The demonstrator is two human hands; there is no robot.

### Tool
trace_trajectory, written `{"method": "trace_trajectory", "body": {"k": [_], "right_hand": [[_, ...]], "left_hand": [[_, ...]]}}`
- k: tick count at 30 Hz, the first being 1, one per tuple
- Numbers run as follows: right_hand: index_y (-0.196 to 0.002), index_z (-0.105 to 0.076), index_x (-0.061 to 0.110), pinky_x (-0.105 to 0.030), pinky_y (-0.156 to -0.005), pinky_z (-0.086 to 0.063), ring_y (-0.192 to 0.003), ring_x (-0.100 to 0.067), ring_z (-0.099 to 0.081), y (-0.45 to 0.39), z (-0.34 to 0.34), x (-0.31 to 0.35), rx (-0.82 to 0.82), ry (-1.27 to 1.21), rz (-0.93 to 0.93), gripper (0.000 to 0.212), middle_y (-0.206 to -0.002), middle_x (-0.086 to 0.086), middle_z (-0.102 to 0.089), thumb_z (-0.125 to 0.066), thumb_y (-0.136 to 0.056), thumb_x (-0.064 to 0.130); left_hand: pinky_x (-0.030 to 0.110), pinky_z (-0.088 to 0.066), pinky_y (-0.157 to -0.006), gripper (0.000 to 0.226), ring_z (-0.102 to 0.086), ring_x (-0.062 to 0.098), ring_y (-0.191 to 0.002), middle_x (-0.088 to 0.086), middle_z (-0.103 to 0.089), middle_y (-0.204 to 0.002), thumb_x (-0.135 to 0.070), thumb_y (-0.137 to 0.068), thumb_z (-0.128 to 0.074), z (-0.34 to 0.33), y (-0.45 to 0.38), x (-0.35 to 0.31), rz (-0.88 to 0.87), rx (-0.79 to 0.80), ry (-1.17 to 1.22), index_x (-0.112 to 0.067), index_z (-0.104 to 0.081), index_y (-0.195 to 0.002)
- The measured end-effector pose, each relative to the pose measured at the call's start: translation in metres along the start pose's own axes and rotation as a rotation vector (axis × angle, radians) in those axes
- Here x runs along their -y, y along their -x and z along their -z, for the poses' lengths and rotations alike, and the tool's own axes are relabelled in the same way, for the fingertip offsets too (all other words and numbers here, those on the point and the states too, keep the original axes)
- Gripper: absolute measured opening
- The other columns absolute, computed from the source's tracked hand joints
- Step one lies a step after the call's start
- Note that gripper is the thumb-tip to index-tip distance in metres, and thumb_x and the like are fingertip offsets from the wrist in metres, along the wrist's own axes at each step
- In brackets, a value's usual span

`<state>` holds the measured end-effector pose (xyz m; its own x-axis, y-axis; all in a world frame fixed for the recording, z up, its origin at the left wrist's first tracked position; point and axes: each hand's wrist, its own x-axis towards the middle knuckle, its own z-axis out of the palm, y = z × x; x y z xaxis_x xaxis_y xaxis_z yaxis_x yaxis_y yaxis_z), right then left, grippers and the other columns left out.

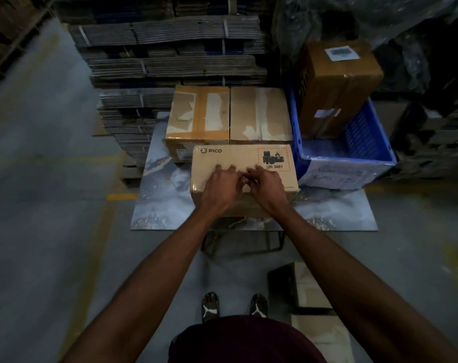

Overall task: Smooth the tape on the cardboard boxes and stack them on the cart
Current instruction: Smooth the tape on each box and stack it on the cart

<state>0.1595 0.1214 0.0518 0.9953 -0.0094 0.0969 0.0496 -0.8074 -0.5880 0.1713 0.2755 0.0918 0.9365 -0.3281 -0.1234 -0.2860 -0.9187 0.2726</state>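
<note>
The head view is aimed down at a low cart (154,213) with a marbled deck, on which a PICO box (238,159) is set at the near middle. Both hands are laid on the top of that box, close together near its near edge. The left hand (221,186) is pressed flat on the cardboard, its fingers (218,168) fairly straight and slightly spread. The right hand (268,186) is placed just beside it, its fingers (251,172) bent toward the left hand and touching the box top; whether tape is pinched under them cannot be told. A hazard label (273,159) marked UN 3481 is seen on the box's far right corner.

Directly behind, two taped boxes are stood side by side, touching: the left taped box (197,113) and the right taped box (260,113). To the right, a blue crate (353,150) is rested on the cart's edge, with a tall brown box (338,85) leaned inside it. Bundles of flat cardboard (167,48) are stacked behind the cart. Sandalled feet (234,305) are seen on the floor below.
</note>
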Motion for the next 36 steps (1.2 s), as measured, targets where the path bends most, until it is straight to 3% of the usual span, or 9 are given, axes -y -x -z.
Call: {"method": "trace_trajectory", "body": {"k": [4,8,10,12,15,20,25,31,36], "right_hand": [[-0.13,-0.068,0.023,-0.042,-0.112,-0.046,-0.133,-0.023,-0.056,0.001,-0.005,-0.005,0.043,0.011,-0.009,0.034,-0.14,-0.006,-0.062,-0.062,-0.097,0.022],[-0.124,-0.071,0.02,-0.028,-0.098,-0.047,-0.122,-0.019,-0.063,-0.006,0.007,-0.005,0.055,0.017,-0.016,0.031,-0.131,-0.002,-0.069,-0.067,-0.094,0.023],[-0.129,-0.069,0.018,-0.028,-0.105,-0.042,-0.129,-0.018,-0.058,0.0,0.007,-0.01,0.056,-0.001,-0.015,0.035,-0.137,-0.002,-0.065,-0.067,-0.095,0.028],[-0.133,-0.065,0.019,-0.038,-0.117,-0.035,-0.14,-0.018,-0.047,0.01,0.0,-0.017,0.057,0.012,0.026,0.036,-0.145,-0.002,-0.057,-0.061,-0.1,0.031],[-0.136,-0.062,0.02,-0.043,-0.121,-0.03,-0.146,-0.018,-0.039,0.013,-0.005,-0.019,0.046,0.033,0.057,0.035,-0.149,0.0,-0.052,-0.056,-0.103,0.032],[-0.137,-0.06,0.026,-0.044,-0.118,-0.033,-0.144,-0.016,-0.041,0.019,0.012,-0.031,0.023,0.062,0.072,0.039,-0.15,0.003,-0.053,-0.056,-0.102,0.042],[-0.144,-0.052,0.031,-0.042,-0.124,-0.02,-0.15,-0.014,-0.03,0.033,0.007,-0.035,-0.002,0.07,0.038,0.041,-0.155,0.006,-0.044,-0.045,-0.106,0.044],[-0.143,-0.054,0.026,-0.044,-0.12,-0.031,-0.147,-0.013,-0.035,0.037,0.03,-0.052,-0.005,0.068,0.045,0.043,-0.153,0.003,-0.049,-0.048,-0.104,0.044],[-0.147,-0.051,0.024,-0.052,-0.121,-0.03,-0.149,-0.014,-0.033,0.042,0.021,-0.065,-0.065,0.062,0.058,0.043,-0.154,0.002,-0.048,-0.045,-0.107,0.039]], "left_hand": [[0.05,-0.034,-0.114,0.048,-0.027,0.04,-0.147,0.013,-0.036,-0.159,-0.041,-0.108,-0.038,-0.011,0.004,0.002,0.017,-0.008,0.037,-0.021,-0.042,-0.151],[0.047,-0.035,-0.109,0.054,-0.041,0.034,-0.137,0.017,-0.052,-0.145,-0.049,-0.103,-0.042,-0.008,-0.008,0.012,0.01,-0.012,-0.082,-0.02,-0.046,-0.149],[0.05,-0.031,-0.111,0.05,-0.037,0.034,-0.14,0.006,-0.049,-0.15,-0.051,-0.103,-0.037,-0.015,-0.006,0.022,-0.04,-0.001,-0.116,-0.029,-0.049,-0.146],[0.054,-0.02,-0.118,0.049,-0.025,0.036,-0.148,-0.002,-0.036,-0.16,-0.053,-0.105,-0.029,-0.027,0.003,0.026,-0.055,0.014,-0.083,-0.036,-0.045,-0.148],[0.052,-0.009,-0.121,0.051,-0.015,0.034,-0.152,-0.005,-0.028,-0.163,-0.055,-0.104,-0.025,-0.033,0.007,0.026,-0.035,0.0,-0.02,-0.038,-0.039,-0.15],[0.051,-0.021,-0.118,0.047,-0.028,0.029,-0.148,-0.006,-0.039,-0.158,-0.057,-0.101,-0.041,-0.019,0.001,0.042,-0.059,-0.037,0.005,-0.037,-0.053,-0.142],[0.046,-0.013,-0.121,0.05,-0.022,0.027,-0.151,-0.004,-0.037,-0.159,-0.058,-0.101,-0.04,-0.03,0.011,0.046,-0.027,-0.077,0.108,-0.035,-0.051,-0.143],[0.035,-0.021,-0.119,0.048,-0.03,0.023,-0.149,0.0,-0.041,-0.156,-0.05,-0.096,-0.059,-0.018,0.014,0.063,-0.053,-0.072,0.221,-0.027,-0.059,-0.138],[0.044,-0.021,-0.12,0.044,-0.033,0.022,-0.147,-0.001,-0.043,-0.155,-0.049,-0.098,-0.057,-0.036,0.026,0.065,-0.048,-0.205,0.252,-0.028,-0.061,-0.137]]}}
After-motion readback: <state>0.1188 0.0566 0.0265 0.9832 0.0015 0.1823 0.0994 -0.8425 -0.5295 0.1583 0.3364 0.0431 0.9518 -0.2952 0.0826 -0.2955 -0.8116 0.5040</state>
